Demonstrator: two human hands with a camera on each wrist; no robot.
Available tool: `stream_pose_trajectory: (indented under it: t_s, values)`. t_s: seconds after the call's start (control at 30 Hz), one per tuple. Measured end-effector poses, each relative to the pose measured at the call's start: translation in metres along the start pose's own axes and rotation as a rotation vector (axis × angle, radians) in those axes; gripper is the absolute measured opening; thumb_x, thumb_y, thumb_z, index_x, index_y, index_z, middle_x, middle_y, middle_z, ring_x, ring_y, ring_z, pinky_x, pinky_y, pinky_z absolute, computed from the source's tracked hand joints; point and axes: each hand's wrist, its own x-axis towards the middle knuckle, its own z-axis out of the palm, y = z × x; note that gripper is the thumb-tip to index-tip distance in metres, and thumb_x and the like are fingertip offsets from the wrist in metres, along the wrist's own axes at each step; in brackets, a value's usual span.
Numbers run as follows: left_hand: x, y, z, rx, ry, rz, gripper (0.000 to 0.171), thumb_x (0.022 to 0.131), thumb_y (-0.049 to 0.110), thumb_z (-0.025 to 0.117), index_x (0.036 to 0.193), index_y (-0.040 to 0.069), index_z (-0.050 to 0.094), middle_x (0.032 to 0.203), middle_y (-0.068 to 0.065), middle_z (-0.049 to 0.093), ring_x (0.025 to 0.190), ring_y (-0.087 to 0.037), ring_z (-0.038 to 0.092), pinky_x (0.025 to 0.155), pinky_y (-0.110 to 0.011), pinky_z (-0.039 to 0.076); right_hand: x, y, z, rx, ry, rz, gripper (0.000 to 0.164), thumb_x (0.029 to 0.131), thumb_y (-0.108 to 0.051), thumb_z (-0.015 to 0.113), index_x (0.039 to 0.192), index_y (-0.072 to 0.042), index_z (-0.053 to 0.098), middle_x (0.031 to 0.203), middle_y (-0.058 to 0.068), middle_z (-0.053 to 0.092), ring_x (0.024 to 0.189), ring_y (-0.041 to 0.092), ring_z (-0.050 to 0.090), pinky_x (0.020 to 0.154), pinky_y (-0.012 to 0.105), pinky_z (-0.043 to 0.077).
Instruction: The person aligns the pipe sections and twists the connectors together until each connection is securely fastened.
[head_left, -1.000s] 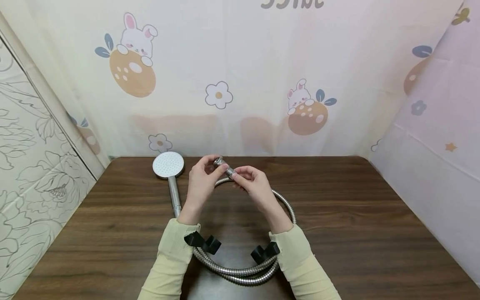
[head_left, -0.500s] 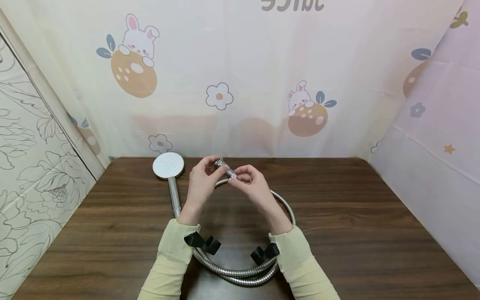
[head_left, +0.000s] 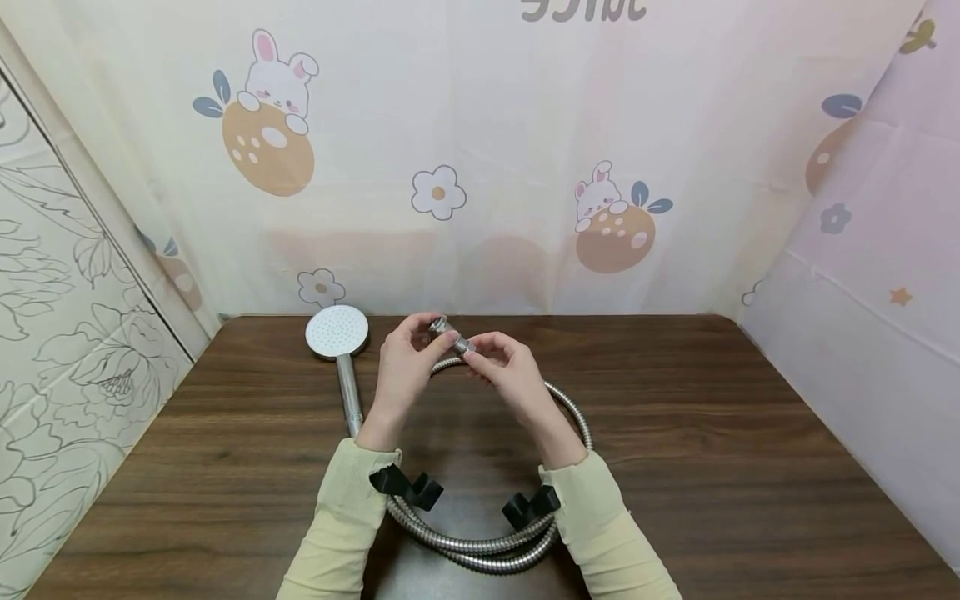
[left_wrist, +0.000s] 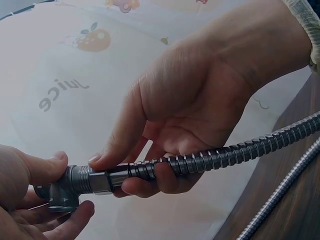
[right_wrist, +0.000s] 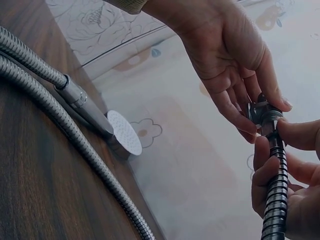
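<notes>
Over the far part of the table, my left hand holds a small chrome threaded pipe fitting between thumb and fingers. My right hand pinches the hex nut at the end of a ribbed metal shower hose, with fingers curled under the hose. Nut and fitting meet end to end, some thread showing between them. From the right wrist view, the fitting sits in the left fingers above the hose end.
A shower head with a white face and chrome handle lies at the left on the dark wooden table. Loops of hose lie under and between the forearms. A printed curtain hangs behind the table.
The right thumb and fingers shift around the hose end, the thumb dropping lower half a second ago and now being back up. The left hand stays nearly still with the fitting.
</notes>
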Motion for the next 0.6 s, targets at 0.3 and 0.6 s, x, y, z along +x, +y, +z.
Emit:
stream_pose_trajectory:
  t_s: [0.3,0.6]
  values:
    - [-0.0020,0.0014,-0.0001,0.001,0.016,0.012,0.033,0.081,0.026,0.069,0.110,0.012,0.062,0.102,-0.006,0.063,0.082,-0.017,0.058,0.064,-0.025,0.045,0.0003,0.0012,0.0009,0.020,-0.022,-0.028,0.025,0.091,-0.010,0.054,0.112,0.003,0.049,0.086,0.005,0.063,0.067,0.010,0.061,0.057,0.020,0.044]
    - [-0.0028,0.0032,0.0010,-0.018,0.005,0.014,0.035,0.081,0.025,0.069,0.112,0.009,0.061,0.099,-0.007,0.063,0.080,-0.017,0.058,0.062,-0.025,0.046,0.0010,0.0024,0.0019,0.004,0.000,-0.039,0.018,0.094,-0.012,0.049,0.105,0.002,0.051,0.079,0.006,0.067,0.063,0.012,0.059,0.054,0.021,0.042]
